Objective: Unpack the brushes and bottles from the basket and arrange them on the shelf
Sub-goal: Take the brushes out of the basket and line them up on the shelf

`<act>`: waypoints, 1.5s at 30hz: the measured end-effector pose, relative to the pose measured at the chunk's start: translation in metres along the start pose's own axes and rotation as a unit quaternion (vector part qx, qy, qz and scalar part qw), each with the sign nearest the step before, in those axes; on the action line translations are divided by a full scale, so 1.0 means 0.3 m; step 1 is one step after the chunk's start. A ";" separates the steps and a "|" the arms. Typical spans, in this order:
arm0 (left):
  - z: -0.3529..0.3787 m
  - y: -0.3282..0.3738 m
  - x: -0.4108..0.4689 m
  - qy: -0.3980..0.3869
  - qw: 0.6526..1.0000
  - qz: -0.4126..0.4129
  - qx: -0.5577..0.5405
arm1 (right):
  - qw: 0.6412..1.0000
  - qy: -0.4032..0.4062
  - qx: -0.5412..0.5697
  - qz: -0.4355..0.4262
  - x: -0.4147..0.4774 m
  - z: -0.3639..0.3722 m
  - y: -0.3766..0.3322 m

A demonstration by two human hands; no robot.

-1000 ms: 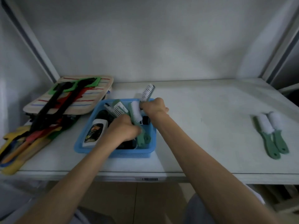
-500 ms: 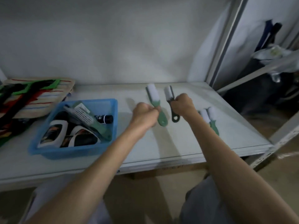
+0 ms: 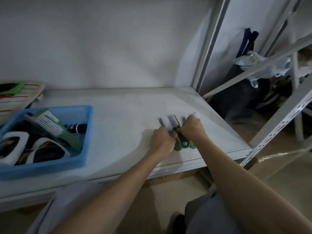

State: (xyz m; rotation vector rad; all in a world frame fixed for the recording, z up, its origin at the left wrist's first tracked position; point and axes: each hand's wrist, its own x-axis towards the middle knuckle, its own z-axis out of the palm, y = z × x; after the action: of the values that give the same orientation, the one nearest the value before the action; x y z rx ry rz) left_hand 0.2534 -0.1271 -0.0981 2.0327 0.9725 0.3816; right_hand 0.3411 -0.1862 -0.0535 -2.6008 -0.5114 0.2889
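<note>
Label print unreadable. Blue plastic basket point(image 3: 50, 162) on white shelf point(image 3: 118, 115) holds white-capped black bottles point(image 3: 13, 146). Left hand point(image 3: 163, 141) and right hand point(image 3: 191, 128), grips closed, press green-handled white-bristled brushes point(image 3: 168, 123) onto the shelf's right end.

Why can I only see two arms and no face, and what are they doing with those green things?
The camera sits on the person's head and looks down, so you see only their own arms. The left hand and the right hand are at the white shelf board, each closed on a brush handle. The left holds a green-handled brush with white bristles; the right holds a dark-bristled brush. They set them beside more green handles lying there. On the left stands a blue plastic basket with white-and-black bottles and a packaged green brush inside.
</note>
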 end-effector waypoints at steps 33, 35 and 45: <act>-0.860 -0.437 -0.115 0.121 0.946 -0.133 0.271 | 0.861 -0.082 -0.210 -0.456 -0.407 0.453 -0.805; -0.851 -0.449 -0.103 0.118 0.948 -0.138 0.261 | 0.864 -0.088 -0.214 -0.447 -0.401 0.454 -0.815; -0.826 -0.467 -0.095 0.165 0.969 -0.158 0.092 | 0.881 -0.137 -0.153 -0.426 -0.361 0.451 -0.819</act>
State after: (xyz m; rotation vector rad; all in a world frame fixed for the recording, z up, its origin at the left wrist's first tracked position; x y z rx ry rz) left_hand 0.0241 0.0385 -0.0555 1.9655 1.5631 0.4795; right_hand 0.1292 0.0266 -0.0396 -2.3233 -1.8402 0.2811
